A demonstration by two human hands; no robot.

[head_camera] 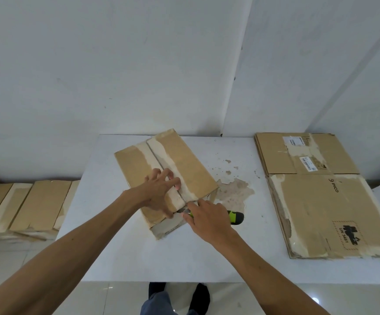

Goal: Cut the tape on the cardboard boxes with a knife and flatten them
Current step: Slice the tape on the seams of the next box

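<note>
My right hand (209, 220) curls round the green-black utility knife (235, 217), blade at the seam's near end | left hand (161, 189) spread, pressing the cardboard box (168, 176) at frame centre | step: slitting tape | next: draw steadily along the seam, clear of my left fingertips (177, 187).

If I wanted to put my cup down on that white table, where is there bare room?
The near strip of the table, between the cardboard box and the front edge, is bare, as is the far left corner. The right side is covered by flattened boxes; the middle is crowded by both hands and the knife.
</note>
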